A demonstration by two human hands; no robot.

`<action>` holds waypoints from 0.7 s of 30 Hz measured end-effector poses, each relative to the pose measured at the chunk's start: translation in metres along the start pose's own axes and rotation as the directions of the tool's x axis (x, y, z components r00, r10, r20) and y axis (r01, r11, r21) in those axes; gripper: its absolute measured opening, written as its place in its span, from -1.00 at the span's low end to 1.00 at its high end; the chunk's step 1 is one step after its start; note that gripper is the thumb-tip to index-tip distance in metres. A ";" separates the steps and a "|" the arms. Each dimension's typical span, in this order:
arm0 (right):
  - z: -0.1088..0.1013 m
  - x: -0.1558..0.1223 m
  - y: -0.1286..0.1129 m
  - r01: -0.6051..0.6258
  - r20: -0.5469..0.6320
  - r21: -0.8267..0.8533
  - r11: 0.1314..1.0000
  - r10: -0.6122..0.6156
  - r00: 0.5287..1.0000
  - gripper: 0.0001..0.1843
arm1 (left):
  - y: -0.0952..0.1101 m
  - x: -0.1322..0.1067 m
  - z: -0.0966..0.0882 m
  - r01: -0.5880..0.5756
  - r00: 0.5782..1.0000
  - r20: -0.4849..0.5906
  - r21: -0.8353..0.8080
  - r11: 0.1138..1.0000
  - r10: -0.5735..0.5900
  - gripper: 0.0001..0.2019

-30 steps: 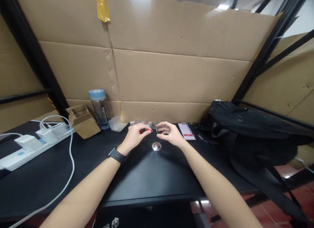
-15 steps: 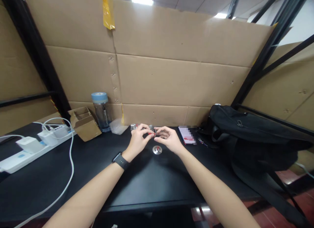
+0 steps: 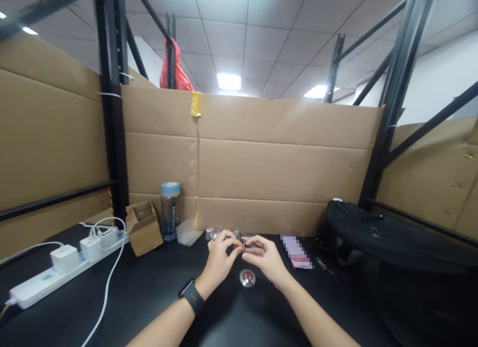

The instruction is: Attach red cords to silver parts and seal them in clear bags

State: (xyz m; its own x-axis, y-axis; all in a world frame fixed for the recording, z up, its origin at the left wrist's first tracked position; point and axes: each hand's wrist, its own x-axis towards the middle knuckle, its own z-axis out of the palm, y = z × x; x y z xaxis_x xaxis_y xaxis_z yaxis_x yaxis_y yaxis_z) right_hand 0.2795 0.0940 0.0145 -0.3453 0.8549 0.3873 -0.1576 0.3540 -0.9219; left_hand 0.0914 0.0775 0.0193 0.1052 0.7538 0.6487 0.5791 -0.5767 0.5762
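Observation:
My left hand (image 3: 218, 260), with a black watch on its wrist, pinches a small red-handled tool (image 3: 236, 247) above the black table (image 3: 149, 297). My right hand (image 3: 264, 257) meets it fingertip to fingertip and pinches a small metal piece (image 3: 244, 244) against the tool's tip. A round shiny metal disc (image 3: 247, 278) lies on the table just below both hands. Several small clear and metal parts (image 3: 216, 233) lie behind my left hand.
A white power strip (image 3: 56, 272) with plugs and a cable lies at the left. A small open cardboard box (image 3: 144, 229), a blue-lidded bottle (image 3: 170, 210) and a clear bag (image 3: 188, 233) stand near the cardboard wall. A phone (image 3: 297, 250) and a black backpack (image 3: 396, 247) are at the right.
The camera has tilted up, so the ceiling and rack posts now show and the hands sit lower in view. The hands have drawn closer together, their fingertips now touching.

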 end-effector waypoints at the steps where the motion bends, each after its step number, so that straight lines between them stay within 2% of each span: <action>1: 0.000 0.000 0.001 -0.005 0.000 0.003 1.000 0.005 1.000 -0.58 | 0.001 0.000 0.000 0.004 1.000 0.008 0.016 1.000 -0.005 -0.90; 10: 0.003 0.002 0.007 -0.007 -0.042 -0.011 1.000 0.006 0.999 -0.58 | -0.001 -0.002 0.001 0.021 0.999 0.044 0.119 0.993 -0.027 -0.91; 18: 0.006 -0.001 0.005 -0.008 -0.061 -0.040 0.999 0.006 0.998 -0.60 | -0.006 -0.004 0.005 -0.108 0.994 0.019 0.189 0.976 0.107 -0.86; 21: 0.005 0.000 0.009 -0.020 -0.073 -0.054 0.998 0.016 0.997 -0.62 | -0.005 -0.004 0.003 -0.120 0.993 0.025 0.216 0.969 0.117 -0.86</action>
State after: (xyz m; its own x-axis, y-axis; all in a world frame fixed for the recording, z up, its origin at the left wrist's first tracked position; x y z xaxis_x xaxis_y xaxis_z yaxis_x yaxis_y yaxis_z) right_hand 0.2732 0.0953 0.0068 -0.2791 0.8859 0.3706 -0.1002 0.3569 -0.9287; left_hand 0.0902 0.0784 0.0125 0.1923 0.6887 0.6990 0.7232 -0.5810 0.3734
